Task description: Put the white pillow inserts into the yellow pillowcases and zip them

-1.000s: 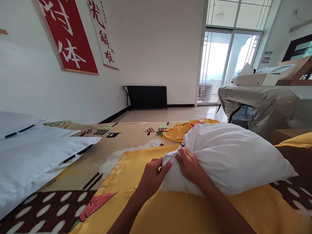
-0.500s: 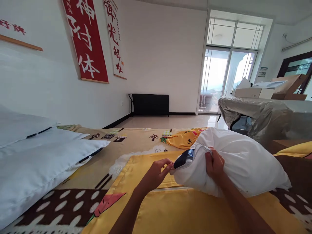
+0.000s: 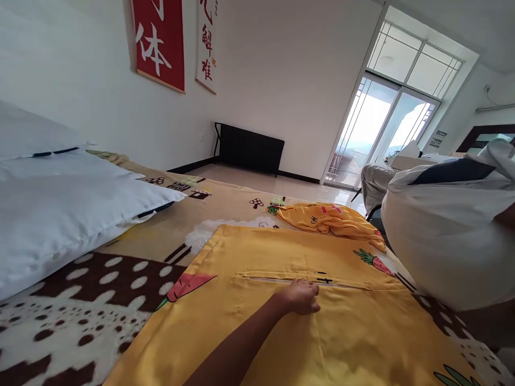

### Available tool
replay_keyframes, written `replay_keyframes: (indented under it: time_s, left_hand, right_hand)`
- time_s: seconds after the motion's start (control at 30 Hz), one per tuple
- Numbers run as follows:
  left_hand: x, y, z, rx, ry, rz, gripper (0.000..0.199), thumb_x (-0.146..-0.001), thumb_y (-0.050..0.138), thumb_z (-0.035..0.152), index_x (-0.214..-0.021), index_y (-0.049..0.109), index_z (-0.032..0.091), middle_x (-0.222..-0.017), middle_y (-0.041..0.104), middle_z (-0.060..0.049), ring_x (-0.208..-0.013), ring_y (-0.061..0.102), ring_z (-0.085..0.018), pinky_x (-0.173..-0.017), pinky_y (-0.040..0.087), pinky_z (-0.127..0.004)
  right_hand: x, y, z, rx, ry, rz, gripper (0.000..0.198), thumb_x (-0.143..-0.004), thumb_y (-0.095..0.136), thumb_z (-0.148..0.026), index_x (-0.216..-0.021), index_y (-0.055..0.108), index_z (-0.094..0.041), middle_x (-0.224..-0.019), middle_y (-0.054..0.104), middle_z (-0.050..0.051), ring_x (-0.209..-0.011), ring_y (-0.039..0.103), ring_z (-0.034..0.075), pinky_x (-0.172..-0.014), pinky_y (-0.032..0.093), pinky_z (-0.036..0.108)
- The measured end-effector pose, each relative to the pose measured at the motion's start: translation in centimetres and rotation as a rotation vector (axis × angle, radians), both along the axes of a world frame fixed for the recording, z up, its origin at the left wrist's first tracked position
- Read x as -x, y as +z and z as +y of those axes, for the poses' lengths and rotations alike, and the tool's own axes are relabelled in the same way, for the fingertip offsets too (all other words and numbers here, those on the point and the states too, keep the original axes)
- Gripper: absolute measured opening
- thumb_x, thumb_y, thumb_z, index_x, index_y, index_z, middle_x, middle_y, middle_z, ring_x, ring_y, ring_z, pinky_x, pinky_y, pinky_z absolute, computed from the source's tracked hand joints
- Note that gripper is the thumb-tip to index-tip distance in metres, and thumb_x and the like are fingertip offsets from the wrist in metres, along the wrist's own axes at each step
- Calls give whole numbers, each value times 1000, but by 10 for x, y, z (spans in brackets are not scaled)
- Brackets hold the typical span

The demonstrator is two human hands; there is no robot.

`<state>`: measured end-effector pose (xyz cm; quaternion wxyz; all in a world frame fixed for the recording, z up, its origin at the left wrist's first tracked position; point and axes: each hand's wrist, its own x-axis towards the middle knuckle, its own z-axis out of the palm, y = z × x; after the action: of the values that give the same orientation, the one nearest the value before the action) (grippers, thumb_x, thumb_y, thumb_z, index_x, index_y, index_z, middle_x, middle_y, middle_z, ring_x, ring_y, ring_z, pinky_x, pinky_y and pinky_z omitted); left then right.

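Note:
A yellow pillowcase [image 3: 257, 338] printed with carrots lies flat in front of me, a long zipper slit running across it. At the edge of that slit my left hand [image 3: 301, 296] rests with curled fingers, gripping the fabric there. A plump white pillow [image 3: 446, 230] is held up at the right, a dark blue patch [image 3: 454, 170] showing at its top. Only a shadowed bit of my right hand [image 3: 507, 217] shows against the pillow at the frame's edge; its fingers are mostly hidden.
White cushions [image 3: 80, 214] are stacked at the left. Crumpled yellow cloth [image 3: 330, 219] lies beyond the pillowcase on the patterned blanket [image 3: 137, 273]. A plastic-covered table [image 3: 372, 185] stands behind the pillow, and a black folded panel [image 3: 249, 149] leans by the far wall.
The white pillow has been lifted off the pillowcase and moved right. My left hand has let go of its edge and come to the zipper slit. The view has tilted.

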<state>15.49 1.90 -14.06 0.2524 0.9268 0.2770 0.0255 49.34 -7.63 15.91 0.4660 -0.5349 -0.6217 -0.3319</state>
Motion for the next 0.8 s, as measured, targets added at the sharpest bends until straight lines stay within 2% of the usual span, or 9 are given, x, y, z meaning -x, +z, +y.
replay_keyframes:
  time_s: [0.1, 0.17, 0.23, 0.37, 0.5, 0.57, 0.63, 0.73, 0.8]
  left_hand:
    - [-5, -2, -8, -38, 28, 14, 47, -79, 55, 36, -118, 55, 10, -130, 50, -22, -124, 42, -36, -102, 30, -51]
    - [-6, -2, -11, -58, 48, 8, 52, -80, 53, 39, -124, 51, 10, -131, 49, -22, -125, 41, -36, -103, 29, -51]
    - [-6, -1, -11, -57, 45, -4, 55, -82, 52, 42, -129, 46, 14, -133, 49, -19, -126, 41, -33, -105, 29, -50]
    - [-5, 4, -10, -4, -7, 13, 56, -80, 52, 50, -127, 50, 18, -128, 56, -14, -121, 48, -30, -101, 36, -45]
    - [-8, 5, -12, -23, 1, 10, 47, -85, 45, 45, -120, 55, 16, -115, 64, -15, -107, 59, -29, -85, 47, -37]
    - [-9, 0, -11, -67, 36, -2, 37, -91, 35, 33, -113, 59, 15, -111, 65, -15, -102, 61, -26, -81, 48, -32]
    - [-7, -6, -5, -116, 77, -1, 32, -90, 34, 22, -104, 63, 15, -104, 67, -14, -96, 63, -23, -78, 48, -30]
    - [0, -17, 8, -192, 110, 3, 26, -85, 42, 18, -95, 67, 17, -100, 67, -12, -91, 64, -22, -76, 48, -28]
    - [5, -23, 17, -250, 136, 2, 26, -85, 44, 19, -96, 67, 17, -102, 65, -13, -93, 63, -24, -78, 48, -32]
  right_hand:
    - [19, 16, -1, 100, -234, -316, 61, -91, 26, -52, -46, 41, -15, -49, 37, -2, -59, 47, 4, -51, 19, 41]
    - [33, 18, 7, 139, -257, -457, 63, -91, 17, -53, -50, 45, -14, -53, 40, -2, -59, 44, 2, -52, 20, 40]
    - [45, 13, 20, 129, -198, -543, 58, -91, 27, -52, -52, 47, -14, -55, 41, -3, -55, 38, 1, -53, 19, 37]
    - [66, -13, 44, 107, -41, -602, 44, -85, 52, -44, -52, 46, -17, -55, 41, -2, -49, 28, 5, -52, 14, 31]
    - [94, -47, 61, 47, 119, -841, 35, -90, 41, -33, -59, 48, -19, -57, 46, 2, -47, 32, 10, -49, 16, 29]
    - [112, -65, 69, 31, 140, -933, 32, -91, 36, -26, -62, 49, -19, -58, 48, 3, -48, 35, 12, -49, 18, 29]
    - [131, -81, 77, 59, 132, -967, 30, -91, 35, -22, -65, 49, -19, -59, 49, 2, -48, 37, 12, -50, 19, 29]
    - [154, -102, 86, 120, 135, -986, 28, -91, 34, -18, -69, 51, -18, -60, 51, 1, -50, 40, 12, -51, 20, 28]
    - [166, -113, 89, 149, 158, -980, 29, -93, 33, -19, -71, 52, -18, -62, 53, 1, -53, 43, 12, -53, 21, 28]
